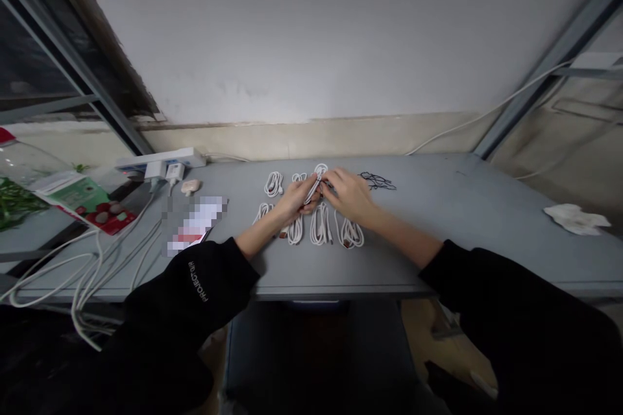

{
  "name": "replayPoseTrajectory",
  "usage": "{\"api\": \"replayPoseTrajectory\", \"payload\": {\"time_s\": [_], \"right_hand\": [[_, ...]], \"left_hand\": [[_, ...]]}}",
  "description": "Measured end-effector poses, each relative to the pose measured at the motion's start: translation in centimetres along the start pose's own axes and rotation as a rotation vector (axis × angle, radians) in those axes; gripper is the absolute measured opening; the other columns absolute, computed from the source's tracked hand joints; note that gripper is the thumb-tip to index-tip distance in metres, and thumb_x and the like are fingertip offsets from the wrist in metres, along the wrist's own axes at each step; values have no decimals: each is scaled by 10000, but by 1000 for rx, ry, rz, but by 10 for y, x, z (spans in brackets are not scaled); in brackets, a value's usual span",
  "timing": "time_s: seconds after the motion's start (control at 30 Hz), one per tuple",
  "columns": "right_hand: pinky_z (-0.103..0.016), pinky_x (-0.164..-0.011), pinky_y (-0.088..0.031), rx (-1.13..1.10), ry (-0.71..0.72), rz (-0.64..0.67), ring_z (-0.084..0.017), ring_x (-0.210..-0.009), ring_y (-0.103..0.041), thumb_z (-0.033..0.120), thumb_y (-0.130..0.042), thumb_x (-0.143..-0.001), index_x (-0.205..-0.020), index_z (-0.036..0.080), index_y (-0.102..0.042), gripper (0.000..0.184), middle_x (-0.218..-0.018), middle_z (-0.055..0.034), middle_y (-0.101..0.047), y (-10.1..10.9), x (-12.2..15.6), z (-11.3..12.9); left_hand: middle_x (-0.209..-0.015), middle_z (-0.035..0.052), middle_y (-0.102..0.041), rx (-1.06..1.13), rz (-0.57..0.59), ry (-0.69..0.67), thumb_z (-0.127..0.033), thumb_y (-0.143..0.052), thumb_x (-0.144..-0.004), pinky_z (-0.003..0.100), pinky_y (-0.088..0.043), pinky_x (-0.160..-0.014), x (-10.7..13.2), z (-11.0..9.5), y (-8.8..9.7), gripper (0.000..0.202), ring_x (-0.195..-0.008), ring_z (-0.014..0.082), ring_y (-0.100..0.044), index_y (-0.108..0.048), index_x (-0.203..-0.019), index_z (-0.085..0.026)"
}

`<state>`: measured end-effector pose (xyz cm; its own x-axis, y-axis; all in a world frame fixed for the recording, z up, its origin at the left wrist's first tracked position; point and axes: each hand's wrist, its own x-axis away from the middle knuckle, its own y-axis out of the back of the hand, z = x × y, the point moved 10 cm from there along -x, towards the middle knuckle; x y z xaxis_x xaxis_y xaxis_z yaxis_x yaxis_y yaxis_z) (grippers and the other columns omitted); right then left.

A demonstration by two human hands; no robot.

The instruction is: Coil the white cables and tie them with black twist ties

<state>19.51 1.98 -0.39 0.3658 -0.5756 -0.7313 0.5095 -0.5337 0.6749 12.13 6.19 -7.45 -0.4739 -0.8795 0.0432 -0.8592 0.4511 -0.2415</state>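
1. Right now the white cable coil (313,189) sits between both hands, raised just above the middle of the table and squeezed into a narrow bundle.
2. The left hand (294,201) is nearly closed, its fingers wrapped around the lower part of the bundle. The right hand (348,194) is curled in at the upper end; whether it is pinching the bundle or only touching it, I cannot tell.
3. Good handling here means keeping the loops side by side and pressed together, with steady pressure from both hands so that no strand slips free. Holding the bundle up also keeps it off its neighbours.
4. Other white coils (294,231) lie close by in two rows, at 12 and 6 o'clock from the hands, and the near row sits just under the wrists. A black cord tangle (377,181) lies just beside the right hand at 2 o'clock.
5. The grey table's (452,220) front edge runs at 6 o'clock, below the forearms, and a wall rises beyond its far edge at 12 o'clock. The widest room for moving is toward 3 o'clock, with a crumpled white cloth (577,219) well apart there. A power strip (160,159) sits at 10 o'clock, and loose white cables (97,266) trail over the edge at 8 o'clock.
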Motion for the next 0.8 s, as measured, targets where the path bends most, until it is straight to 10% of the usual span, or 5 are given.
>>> {"api": "replayPoseTrajectory", "payload": {"time_s": [0.47,0.8], "right_hand": [[-259,-506,-381,-965,-487,169,-107,-535,-479,454,-564,-882,-779,211,-519,268,-632,26,-521,-45,8,-42],[-215,-408,-245,-1524,-903,339,-70,-431,-378,151,-481,-880,-706,183,-497,177,-541,50,-392,-58,22,-35]], "left_hand": [[-587,-31,-445,-321,-93,-226,-464,-489,-927,215,-214,-414,8,-30,3,397,-439,54,-355,-488,-663,-167],[-982,66,-624,-924,-192,-661,-395,-574,-902,313,-427,-824,17,-60,3,249,-959,194,-551,-669,-1010,-192]]}}
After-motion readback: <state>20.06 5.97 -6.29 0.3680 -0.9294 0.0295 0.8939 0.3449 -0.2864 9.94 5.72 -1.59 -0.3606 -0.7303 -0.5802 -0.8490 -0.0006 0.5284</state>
